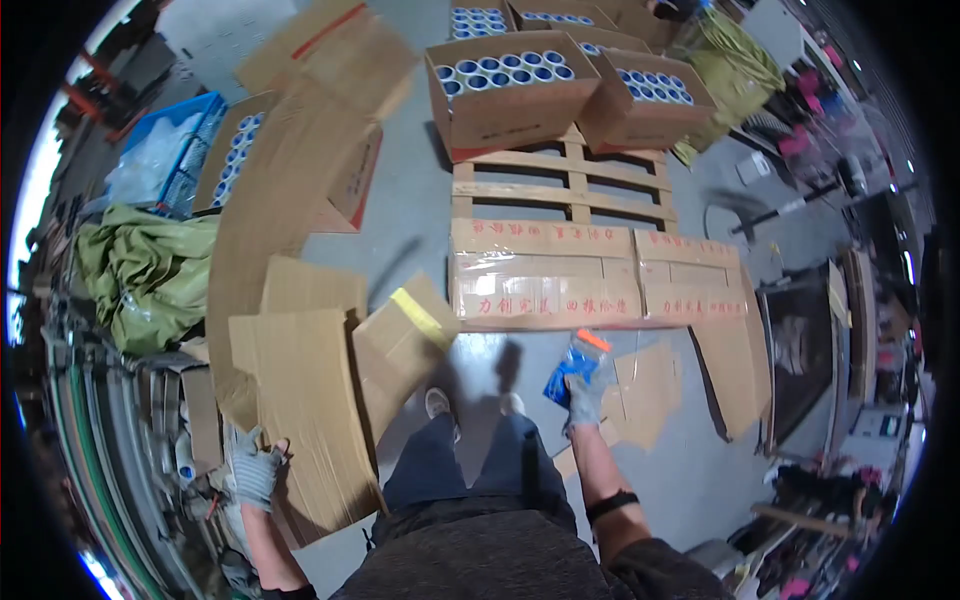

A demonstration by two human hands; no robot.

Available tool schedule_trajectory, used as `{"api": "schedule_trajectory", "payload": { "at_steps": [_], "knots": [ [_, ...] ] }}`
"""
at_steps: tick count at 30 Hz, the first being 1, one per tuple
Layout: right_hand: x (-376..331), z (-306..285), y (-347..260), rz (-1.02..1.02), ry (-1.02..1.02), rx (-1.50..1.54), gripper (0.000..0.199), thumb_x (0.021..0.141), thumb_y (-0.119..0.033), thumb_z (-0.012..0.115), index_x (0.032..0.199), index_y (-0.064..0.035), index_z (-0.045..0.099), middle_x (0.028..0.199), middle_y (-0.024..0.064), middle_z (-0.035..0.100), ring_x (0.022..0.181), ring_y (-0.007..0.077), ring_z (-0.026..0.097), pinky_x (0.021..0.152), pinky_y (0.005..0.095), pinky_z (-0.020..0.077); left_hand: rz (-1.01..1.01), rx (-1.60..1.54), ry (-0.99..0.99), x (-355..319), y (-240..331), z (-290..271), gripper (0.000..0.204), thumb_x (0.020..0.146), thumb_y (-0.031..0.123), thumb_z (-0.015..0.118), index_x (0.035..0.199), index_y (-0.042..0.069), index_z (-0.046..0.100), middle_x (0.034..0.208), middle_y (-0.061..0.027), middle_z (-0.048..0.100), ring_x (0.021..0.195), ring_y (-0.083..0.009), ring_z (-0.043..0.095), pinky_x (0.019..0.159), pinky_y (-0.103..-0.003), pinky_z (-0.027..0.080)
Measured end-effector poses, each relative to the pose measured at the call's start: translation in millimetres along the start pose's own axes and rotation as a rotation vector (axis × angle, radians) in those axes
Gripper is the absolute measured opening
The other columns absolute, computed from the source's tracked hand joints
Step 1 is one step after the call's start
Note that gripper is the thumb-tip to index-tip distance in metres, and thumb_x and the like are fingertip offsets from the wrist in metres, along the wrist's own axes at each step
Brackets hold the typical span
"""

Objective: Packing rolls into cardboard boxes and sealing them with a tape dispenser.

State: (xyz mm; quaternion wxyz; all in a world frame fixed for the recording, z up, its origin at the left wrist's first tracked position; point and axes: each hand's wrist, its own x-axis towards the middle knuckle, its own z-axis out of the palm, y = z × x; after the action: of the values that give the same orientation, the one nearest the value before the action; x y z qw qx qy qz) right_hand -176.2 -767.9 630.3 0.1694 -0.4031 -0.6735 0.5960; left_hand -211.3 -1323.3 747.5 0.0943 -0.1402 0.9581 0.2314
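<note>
My left hand [257,472], in a grey knit glove, is at the left edge of a flattened cardboard sheet [300,410]. Its fingers look apart, and the thumb sticks out over the cardboard; whether it touches the sheet I cannot tell. My right hand [584,400], gloved the same way, is closed on a blue packet with an orange end [574,366]. It hangs in front of a long taped carton [545,283] with red print. A smaller carton piece with yellow tape [405,325] leans against the sheets, just ahead of my feet.
A wooden pallet [566,190] lies ahead, under the open cartons [505,125] full of blue-cored rolls. A blue crate [190,150] and a green sack [145,275] stand at left. Long rods [105,470] line the near left. Loose cardboard [645,395] lies on the floor.
</note>
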Motion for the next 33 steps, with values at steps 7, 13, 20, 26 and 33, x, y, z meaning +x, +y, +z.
{"api": "schedule_trajectory", "payload": {
  "at_steps": [7, 13, 20, 26, 33],
  "knots": [
    [115, 62, 36, 0.187, 0.199, -0.291, 0.034, 0.071, -0.02, 0.064, 0.099, -0.0001, 0.06, 0.078, 0.0072, 0.062, 0.067, 0.0202, 0.058, 0.063, 0.0329, 0.0468, -0.129, -0.224, -0.159, 91, 38, -8, 0.039, 0.077, 0.013, 0.073, 0.106, -0.007, 0.058, 0.071, -0.0045, 0.06, 0.059, -0.0116, 0.051, 0.055, -0.027, 0.045],
    [247, 102, 71, 0.269, 0.322, -0.433, 0.028, 0.076, -0.024, 0.063, 0.089, -0.0001, 0.061, 0.07, 0.0035, 0.058, 0.057, 0.0156, 0.053, 0.051, 0.0326, 0.0424, -0.255, -0.412, -0.174, 154, 92, -20, 0.03, 0.078, 0.005, 0.07, 0.104, -0.004, 0.059, 0.075, -0.0046, 0.064, 0.061, -0.0103, 0.059, 0.055, -0.026, 0.05],
    [315, 142, 109, -0.278, 0.433, -0.61, 0.051, 0.09, -0.038, 0.049, 0.125, -0.0002, 0.052, 0.098, 0.0132, 0.067, 0.09, 0.0247, 0.064, 0.076, 0.038, 0.0484, -0.142, -0.182, -0.166, 246, 63, 2, 0.027, 0.078, 0.011, 0.073, 0.095, -0.004, 0.059, 0.071, -0.0073, 0.065, 0.061, -0.0114, 0.059, 0.053, -0.027, 0.05],
    [288, 215, 20, 0.534, 0.343, -0.807, 0.047, 0.079, -0.036, 0.064, 0.104, 0.004, 0.062, 0.092, 0.0172, 0.069, 0.077, 0.028, 0.065, 0.07, 0.0382, 0.0496, -0.378, -0.325, -0.177, 302, 127, -43, 0.02, 0.08, 0.009, 0.071, 0.09, -0.002, 0.058, 0.067, -0.0053, 0.063, 0.059, -0.0077, 0.057, 0.052, -0.025, 0.049],
    [236, 290, 6, 0.282, 0.288, -0.638, 0.045, 0.081, -0.017, 0.065, 0.117, 0.0062, 0.053, 0.105, 0.0148, 0.063, 0.092, 0.0218, 0.059, 0.085, 0.0308, 0.0445, -0.333, -0.607, 0.124, 418, 87, -111, 0.02, 0.078, 0.0, 0.066, 0.098, -0.002, 0.062, 0.07, -0.004, 0.063, 0.059, -0.0105, 0.06, 0.054, -0.023, 0.048]
  ]
}}
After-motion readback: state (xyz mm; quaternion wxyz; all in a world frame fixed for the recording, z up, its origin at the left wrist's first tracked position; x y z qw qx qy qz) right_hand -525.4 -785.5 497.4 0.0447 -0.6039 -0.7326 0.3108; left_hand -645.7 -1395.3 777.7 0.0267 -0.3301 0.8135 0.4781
